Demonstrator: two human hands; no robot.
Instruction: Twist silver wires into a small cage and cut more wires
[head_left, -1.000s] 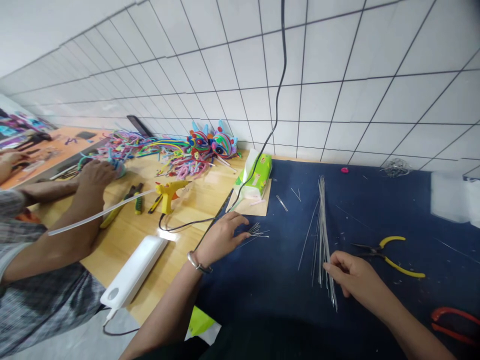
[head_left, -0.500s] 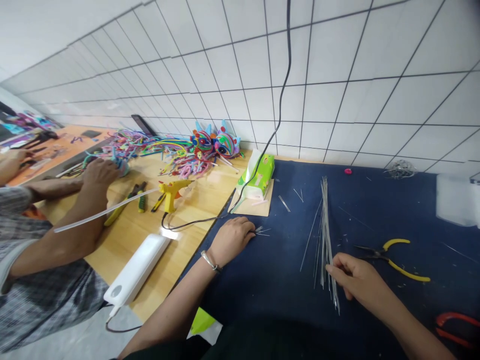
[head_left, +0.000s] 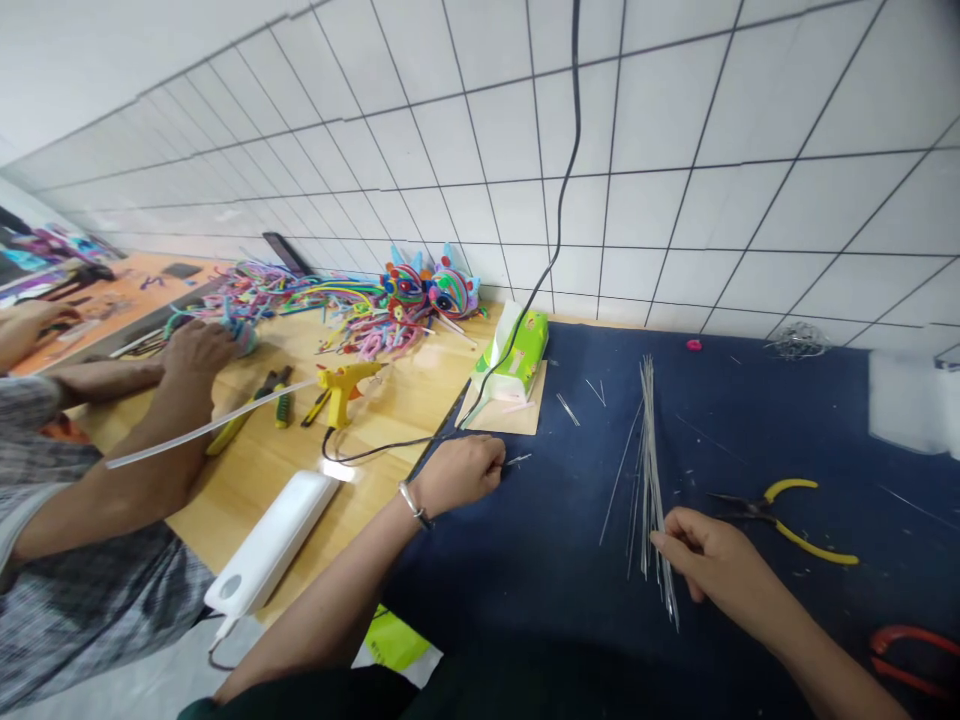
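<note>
My left hand (head_left: 459, 474), with a silver bangle at the wrist, rests low over the dark blue mat (head_left: 555, 540). Its fingers are curled closed, and short pieces of wire (head_left: 518, 460) stick out past the fingertips. To the right, my right hand (head_left: 709, 552) pinches at the edge of a bundle of long thin metal wires (head_left: 649, 460) lying on the mat, thumb against the strands. Exactly how many strands it grips is hidden. Beside that hand lie yellow-handled pliers (head_left: 780, 510) with their handles spread.
A tissue pack (head_left: 529, 350) stands on cardboard (head_left: 529, 418); a black cable crosses it. Left are a yellow glue gun (head_left: 341, 390), a white power bank-like box (head_left: 274, 540) and a co-worker's arm (head_left: 161, 430). Red-handled tool (head_left: 907, 655) lower right; tangled wire (head_left: 799, 340) near the wall.
My left hand has shifted slightly left and its fingers are curled tighter, with less of the short wires showing. My right hand stays at the bundle.
</note>
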